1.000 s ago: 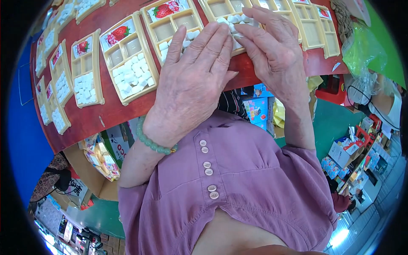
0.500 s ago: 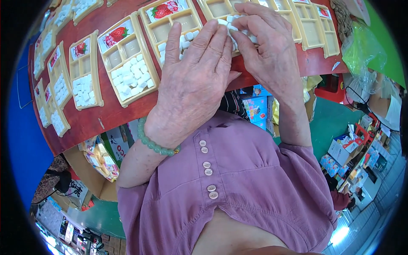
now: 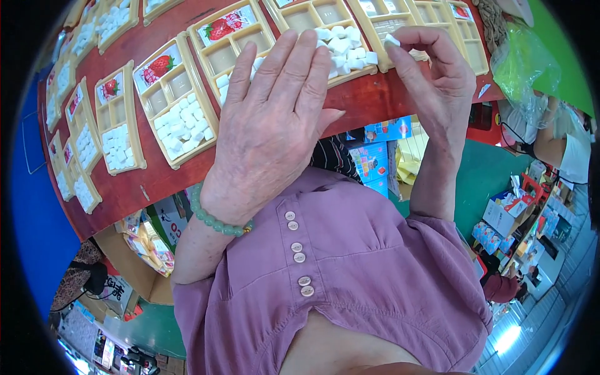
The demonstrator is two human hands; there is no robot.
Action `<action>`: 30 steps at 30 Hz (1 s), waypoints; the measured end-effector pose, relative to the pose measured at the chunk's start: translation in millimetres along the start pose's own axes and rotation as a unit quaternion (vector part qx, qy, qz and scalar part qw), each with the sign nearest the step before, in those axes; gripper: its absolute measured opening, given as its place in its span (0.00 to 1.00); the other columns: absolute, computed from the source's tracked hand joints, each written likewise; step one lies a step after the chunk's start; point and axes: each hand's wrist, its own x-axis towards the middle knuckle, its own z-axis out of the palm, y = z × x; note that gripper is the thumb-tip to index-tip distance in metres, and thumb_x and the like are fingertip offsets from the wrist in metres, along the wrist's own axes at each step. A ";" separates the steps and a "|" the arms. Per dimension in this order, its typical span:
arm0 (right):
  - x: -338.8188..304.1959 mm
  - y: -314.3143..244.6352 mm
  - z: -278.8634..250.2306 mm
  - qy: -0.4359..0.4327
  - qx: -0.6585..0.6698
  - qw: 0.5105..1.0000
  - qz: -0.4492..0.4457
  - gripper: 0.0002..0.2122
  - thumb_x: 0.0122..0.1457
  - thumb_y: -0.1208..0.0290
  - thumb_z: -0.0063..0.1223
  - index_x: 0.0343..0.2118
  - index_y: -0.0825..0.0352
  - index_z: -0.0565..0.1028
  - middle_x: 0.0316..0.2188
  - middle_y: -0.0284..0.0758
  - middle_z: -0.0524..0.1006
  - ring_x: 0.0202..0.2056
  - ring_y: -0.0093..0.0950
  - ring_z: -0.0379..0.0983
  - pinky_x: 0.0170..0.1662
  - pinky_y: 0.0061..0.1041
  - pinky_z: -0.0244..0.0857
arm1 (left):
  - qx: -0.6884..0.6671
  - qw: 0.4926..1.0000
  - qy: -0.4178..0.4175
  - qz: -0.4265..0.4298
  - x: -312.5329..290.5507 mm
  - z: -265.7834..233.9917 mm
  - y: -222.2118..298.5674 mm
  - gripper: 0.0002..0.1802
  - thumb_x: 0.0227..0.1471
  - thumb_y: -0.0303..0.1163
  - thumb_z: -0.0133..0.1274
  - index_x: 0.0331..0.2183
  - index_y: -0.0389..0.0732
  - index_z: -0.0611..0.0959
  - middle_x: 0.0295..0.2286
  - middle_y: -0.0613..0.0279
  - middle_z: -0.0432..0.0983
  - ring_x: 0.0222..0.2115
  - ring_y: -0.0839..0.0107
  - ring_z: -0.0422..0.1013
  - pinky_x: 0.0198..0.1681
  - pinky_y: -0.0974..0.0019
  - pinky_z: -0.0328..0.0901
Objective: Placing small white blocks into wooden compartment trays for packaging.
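Note:
My left hand [image 3: 265, 125], a green bead bracelet [image 3: 219, 226] at its wrist, lies flat with fingers stretched over a cream tray [image 3: 246, 42] and hides part of its white pieces. My right hand [image 3: 440, 84] pinches one small white cube-like piece [image 3: 392, 40] between thumb and forefinger, raised at the near edge of a tray [image 3: 389, 26] with white-free compartments in view. Between my hands, a heap of white pieces [image 3: 342, 51] fills the near compartment of another cream tray [image 3: 305, 20] and mounds above its rim. What the pieces are made of I cannot tell.
More cream trays [image 3: 180, 61] with strawberry cards and white pieces stand along the red table [image 3: 159, 187]. A clear plastic bag [image 3: 528, 65] lies at the right end. Below are an open cardboard box [image 3: 147, 275] and blue printed boxes [image 3: 370, 164]. Another person's arm [image 3: 550, 134] shows far right.
My right hand has moved right, away from the heap, with a white piece pinched in it. My left hand has shifted slightly left, uncovering more of the heap. The view has shifted slightly too.

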 end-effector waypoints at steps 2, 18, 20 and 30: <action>-2.4 -4.5 1.0 -0.004 -0.015 0.999 0.040 0.06 0.62 0.82 0.60 0.41 0.73 0.79 0.39 0.31 0.80 0.39 0.17 0.76 0.43 0.17 0.70 | -0.016 1.000 0.005 0.000 2.6 2.1 2.1 0.39 0.54 0.46 0.61 0.62 0.38 0.72 0.62 0.53 0.68 0.64 0.56 0.63 0.69 0.45 0.51; 0.8 3.4 9.8 -0.030 -0.298 0.939 -0.168 0.08 0.53 0.78 0.66 0.37 0.65 0.81 0.29 0.33 0.80 0.33 0.30 0.78 0.42 0.30 0.66 | -0.005 0.999 -0.031 -0.007 7.8 11.5 3.8 0.47 0.52 0.55 0.59 0.65 0.39 0.67 0.66 0.55 0.61 0.67 0.57 0.57 0.70 0.43 0.48; -0.4 2.0 11.0 -0.030 -0.293 0.940 -0.170 0.08 0.52 0.77 0.65 0.36 0.65 0.81 0.28 0.33 0.80 0.35 0.33 0.78 0.43 0.35 0.65 | -0.009 1.000 -0.029 -0.008 7.9 11.7 4.5 0.47 0.52 0.55 0.59 0.65 0.38 0.67 0.66 0.55 0.61 0.67 0.56 0.57 0.70 0.43 0.49; 3.9 5.2 10.2 -0.017 -0.238 0.963 -0.126 0.08 0.56 0.81 0.64 0.38 0.68 0.81 0.33 0.30 0.81 0.36 0.22 0.74 0.41 0.22 0.70 | 0.004 0.998 -0.065 -0.015 7.0 10.6 6.2 0.49 0.50 0.53 0.61 0.64 0.33 0.67 0.65 0.52 0.60 0.68 0.57 0.55 0.70 0.46 0.48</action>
